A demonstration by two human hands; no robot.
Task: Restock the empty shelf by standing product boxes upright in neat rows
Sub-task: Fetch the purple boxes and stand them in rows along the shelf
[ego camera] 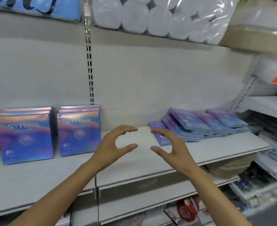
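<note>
While both of your hands hang over the bare middle of the shelf (150, 162), neither has anything in its grip: the left hand (113, 147) and the right hand (170, 147) face each other with fingers and thumbs spread in loose curves, apart from each other and from every box.

The risk, as I judge it, lies in the flat pile (198, 126) at your right. Those boxes lie slumped and fanned across one another, the nearest one jutting toward your right fingertips. Pull one from low in the heap and the ones above may slide, perhaps off the shelf's front edge. The boxes look thin and glossy, so a loose pinch could let one slip, and a thin box stood alone may topple unless it leans on a neighbour.

The stock already placed shows the target. Two upright rows stand at your left, the left row (25, 139) and the second row (79, 132), several boxes deep, faces forward. Each face is a shiny blue-to-purple foil with the word SYRINX in pale letters. The open stretch just right of the second row seems the natural spot for the next row.
</note>
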